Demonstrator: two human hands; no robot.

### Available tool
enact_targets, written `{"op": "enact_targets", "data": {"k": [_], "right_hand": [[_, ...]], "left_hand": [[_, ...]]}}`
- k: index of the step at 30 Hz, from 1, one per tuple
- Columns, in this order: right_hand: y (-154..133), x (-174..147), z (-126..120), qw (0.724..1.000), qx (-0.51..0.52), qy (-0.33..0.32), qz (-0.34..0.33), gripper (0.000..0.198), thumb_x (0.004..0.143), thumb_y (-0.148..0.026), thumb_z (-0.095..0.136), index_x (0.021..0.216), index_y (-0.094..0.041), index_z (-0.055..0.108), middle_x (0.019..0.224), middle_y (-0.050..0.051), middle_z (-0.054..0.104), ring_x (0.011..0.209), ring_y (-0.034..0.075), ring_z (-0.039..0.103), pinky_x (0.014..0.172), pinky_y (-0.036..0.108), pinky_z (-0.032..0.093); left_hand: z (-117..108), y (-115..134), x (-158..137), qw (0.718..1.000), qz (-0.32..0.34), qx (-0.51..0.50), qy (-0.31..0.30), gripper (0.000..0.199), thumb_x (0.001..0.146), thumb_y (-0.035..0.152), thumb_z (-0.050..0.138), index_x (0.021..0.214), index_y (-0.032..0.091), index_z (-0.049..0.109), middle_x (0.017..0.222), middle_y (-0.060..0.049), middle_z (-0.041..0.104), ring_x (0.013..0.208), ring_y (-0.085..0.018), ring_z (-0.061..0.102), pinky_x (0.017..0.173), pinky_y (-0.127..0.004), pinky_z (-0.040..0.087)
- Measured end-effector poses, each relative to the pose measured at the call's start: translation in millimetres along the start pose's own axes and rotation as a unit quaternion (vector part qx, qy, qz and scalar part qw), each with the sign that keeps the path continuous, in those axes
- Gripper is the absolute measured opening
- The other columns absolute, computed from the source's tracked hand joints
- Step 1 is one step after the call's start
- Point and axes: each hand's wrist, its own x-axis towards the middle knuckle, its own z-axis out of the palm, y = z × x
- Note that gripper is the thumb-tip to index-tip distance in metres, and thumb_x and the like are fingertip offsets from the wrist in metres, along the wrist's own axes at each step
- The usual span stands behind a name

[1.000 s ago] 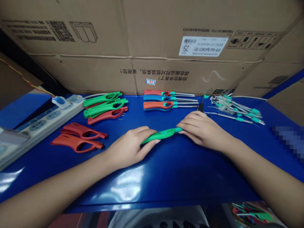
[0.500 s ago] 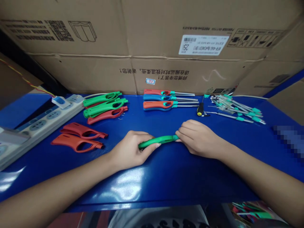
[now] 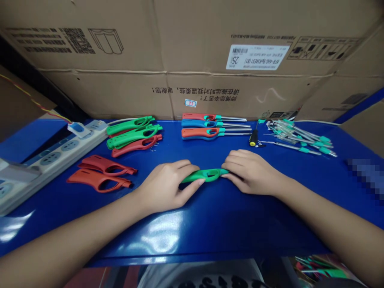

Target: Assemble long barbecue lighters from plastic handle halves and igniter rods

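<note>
A green plastic lighter handle [image 3: 207, 175] lies on the blue table [image 3: 210, 224] in the middle, held at both ends. My left hand [image 3: 166, 188] grips its left end with fingers curled over it. My right hand [image 3: 250, 171] holds the right end, where a teal piece shows; the tip is hidden under the fingers. Behind them lie three finished lighters [image 3: 210, 126], red, blue and orange, with metal tubes pointing right.
Green and red handle shells [image 3: 133, 136] are piled at the back left, two red shells [image 3: 100, 174] nearer. A white power strip [image 3: 45, 154] lies at the left edge. Metal tubes with teal ends [image 3: 300, 138] and a small screwdriver [image 3: 253, 138] lie back right. Cardboard boxes [image 3: 192, 56] wall the back.
Both hands drew slightly toward me with the green handle, then shifted back a little; the handle turned so its finger hole now faces up. The screwdriver came into view behind my right hand.
</note>
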Motion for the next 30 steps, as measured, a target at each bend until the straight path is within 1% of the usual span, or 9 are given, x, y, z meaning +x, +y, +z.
{"op": "enact_targets", "data": {"k": [5,9,12,15,18,21,24,26,30], "right_hand": [[7.9,-3.2,-7.2,0.997,0.008,-0.049,0.06,0.018,0.1,-0.03,0.048,0.092,-0.017,0.059,0.085,0.006,0.062,0.075,0.018,0.055,0.069,0.03,0.041],[19.0,-10.3,-7.3,0.992,0.005,-0.061,0.112,0.005,0.095,-0.022,0.05,0.091,-0.02,0.053,0.086,0.002,0.061,0.066,0.014,0.053,0.057,0.026,0.035],[27.2,-12.7,-6.9,0.991,-0.022,-0.064,0.118,0.005,0.096,-0.021,0.048,0.093,-0.02,0.053,0.092,0.004,0.062,0.07,0.016,0.057,0.058,0.026,0.036],[30.3,-10.7,-8.4,0.991,-0.001,-0.078,0.11,0.014,0.099,-0.033,0.051,0.095,-0.02,0.054,0.096,0.005,0.062,0.075,0.017,0.059,0.06,0.027,0.039],[30.0,-7.4,-12.1,0.989,0.03,-0.084,0.115,0.03,0.097,-0.05,0.054,0.095,-0.02,0.057,0.096,0.006,0.063,0.08,0.019,0.061,0.066,0.029,0.043],[33.6,-8.8,-16.3,0.979,-0.057,-0.03,0.191,0.027,0.102,-0.039,0.044,0.102,-0.018,0.061,0.103,0.01,0.066,0.088,0.023,0.064,0.069,0.033,0.046],[45.3,-17.5,-17.4,0.94,-0.178,0.001,0.292,0.024,0.092,-0.022,0.045,0.107,-0.016,0.063,0.11,0.014,0.064,0.083,0.025,0.064,0.054,0.031,0.039],[55.2,-24.9,-15.3,0.932,-0.199,-0.017,0.304,0.025,0.084,-0.016,0.047,0.102,-0.017,0.064,0.111,0.013,0.063,0.076,0.022,0.063,0.048,0.029,0.035],[70.6,-34.4,-7.7,0.951,-0.149,-0.042,0.269,0.028,0.08,-0.012,0.048,0.103,-0.017,0.063,0.116,0.014,0.06,0.079,0.022,0.065,0.058,0.032,0.049]], "left_hand": [[-5.4,-6.0,3.6,0.999,-0.031,0.022,0.016,0.036,0.097,0.042,0.058,0.125,0.021,0.063,0.112,-0.007,0.069,0.098,-0.024,0.069,0.081,-0.035,0.056],[-2.9,-19.8,3.8,0.996,-0.055,0.062,0.026,0.027,0.094,0.039,0.064,0.113,0.021,0.07,0.104,-0.006,0.068,0.096,-0.024,0.067,0.08,-0.035,0.056],[0.7,-27.1,2.9,0.994,-0.053,0.082,0.048,0.019,0.096,0.029,0.062,0.109,0.022,0.072,0.105,-0.006,0.067,0.094,-0.023,0.066,0.079,-0.035,0.055],[4.7,-27.6,1.2,0.996,-0.05,0.052,0.056,0.025,0.097,0.024,0.059,0.118,0.023,0.07,0.113,-0.006,0.066,0.09,-0.02,0.067,0.081,-0.034,0.056],[7.3,-23.5,-0.2,0.998,-0.045,0.008,0.043,0.03,0.094,0.028,0.063,0.122,0.019,0.068,0.116,-0.008,0.065,0.097,-0.022,0.067,0.088,-0.037,0.057],[7.5,-19.8,-0.3,0.998,-0.048,-0.007,0.028,0.037,0.092,0.033,0.066,0.125,0.018,0.066,0.115,-0.009,0.066,0.105,-0.025,0.065,0.092,-0.041,0.057],[7.1,-18.6,0.1,0.998,-0.051,-0.012,0.028,0.041,0.091,0.034,0.068,0.128,0.018,0.064,0.117,-0.01,0.066,0.105,-0.026,0.065,0.094,-0.043,0.056],[7.5,-19.0,0.2,0.998,-0.053,-0.022,0.034,0.041,0.09,0.032,0.068,0.129,0.018,0.063,0.119,-0.01,0.066,0.102,-0.025,0.066,0.094,-0.042,0.057],[8.8,-20.1,0.4,0.996,-0.05,-0.051,0.045,0.036,0.092,0.025,0.065,0.128,0.019,0.062,0.117,-0.008,0.066,0.094,-0.02,0.068,0.089,-0.037,0.058]]}}
